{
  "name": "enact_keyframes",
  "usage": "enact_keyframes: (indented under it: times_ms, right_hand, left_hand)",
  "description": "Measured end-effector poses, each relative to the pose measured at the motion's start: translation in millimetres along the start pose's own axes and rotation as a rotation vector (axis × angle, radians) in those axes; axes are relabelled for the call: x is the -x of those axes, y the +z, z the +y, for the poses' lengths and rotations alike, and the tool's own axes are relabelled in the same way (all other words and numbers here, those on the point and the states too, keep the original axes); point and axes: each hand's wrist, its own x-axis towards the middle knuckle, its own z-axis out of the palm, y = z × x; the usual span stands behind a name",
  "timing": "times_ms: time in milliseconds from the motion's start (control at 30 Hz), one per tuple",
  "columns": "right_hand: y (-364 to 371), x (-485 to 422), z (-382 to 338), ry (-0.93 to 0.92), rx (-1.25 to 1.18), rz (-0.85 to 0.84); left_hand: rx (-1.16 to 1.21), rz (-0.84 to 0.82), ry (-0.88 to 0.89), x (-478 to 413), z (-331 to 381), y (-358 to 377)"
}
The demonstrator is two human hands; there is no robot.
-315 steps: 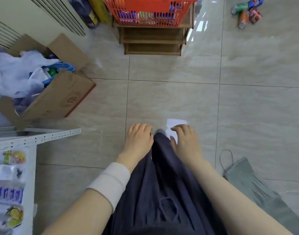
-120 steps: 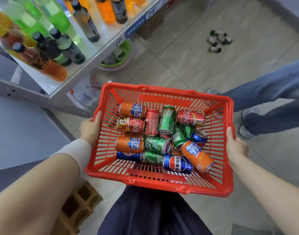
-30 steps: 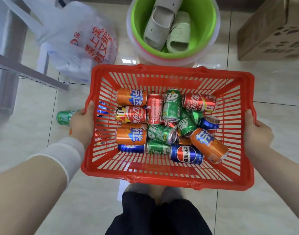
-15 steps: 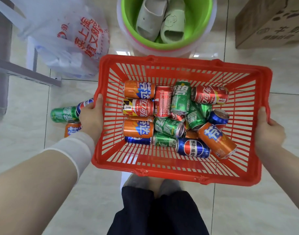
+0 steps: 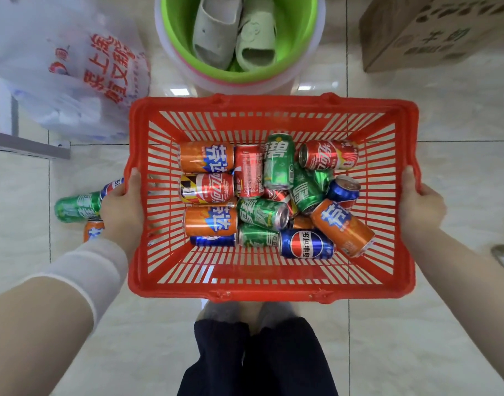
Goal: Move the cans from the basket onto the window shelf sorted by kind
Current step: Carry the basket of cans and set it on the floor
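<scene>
Cans (image 5: 269, 198) lay jumbled in the red basket (image 5: 273, 290); the left hand (image 5: 123, 207) and right hand (image 5: 422, 208) gripped its side rims above the floor (image 5: 416, 338).

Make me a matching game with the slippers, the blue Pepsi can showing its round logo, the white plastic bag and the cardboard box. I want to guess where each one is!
Things:
1. slippers
2. blue Pepsi can showing its round logo
3. white plastic bag
4. cardboard box

Places:
A. lying in the red basket
B. inside the green basin
C. on the floor, right of the basin
D. on the floor, left of the basin

Pairs: 1-B, 2-A, 3-D, 4-C
</scene>
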Motion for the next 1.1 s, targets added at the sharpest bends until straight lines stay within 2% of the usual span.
enact_keyframes:
  times_ms: [200,300,367,467,567,633,733,800,833,933,1100]
  right_hand:
    - [1,-6,7,-0.039,0.044,0.007]
    - [3,-10,10,-0.03,0.148,0.003]
    - [1,-13,9,-0.072,0.275,0.078]
    - [-5,-3,3,-0.383,0.469,0.195]
    - [-8,19,4,-0.709,0.534,0.114]
    - [-4,33,9,-0.792,0.537,0.041]
    - [11,45,21,-0.782,0.58,-0.067]
    - [25,45,31,-0.75,0.678,-0.126]
    - [31,44,34,-0.721,0.736,-0.147]
    - [46,38,42,-0.61,0.89,-0.191]
    - [52,31,51,-0.499,0.974,-0.255]
  left_hand:
    - [-0.036,-0.002,-0.02,0,0,2]
    - [-0.075,0.002,0.001,1,0,-1]
    - [-0.155,0.029,0.046,6,-1,-2]
    - [-0.258,0.077,0.153,25,-3,-1]
    - [-0.479,0.104,0.329,61,-9,5]
    - [-0.508,0.108,0.407,82,-10,7]
    - [-0.628,0.051,0.628,88,-18,10]
    - [-0.758,-0.106,0.842,80,-22,19]
    - [-0.83,-0.208,0.877,75,-23,26]
    - [-1.004,-0.41,0.794,61,-29,53]
    - [-1.213,-0.4,0.748,41,-45,81]
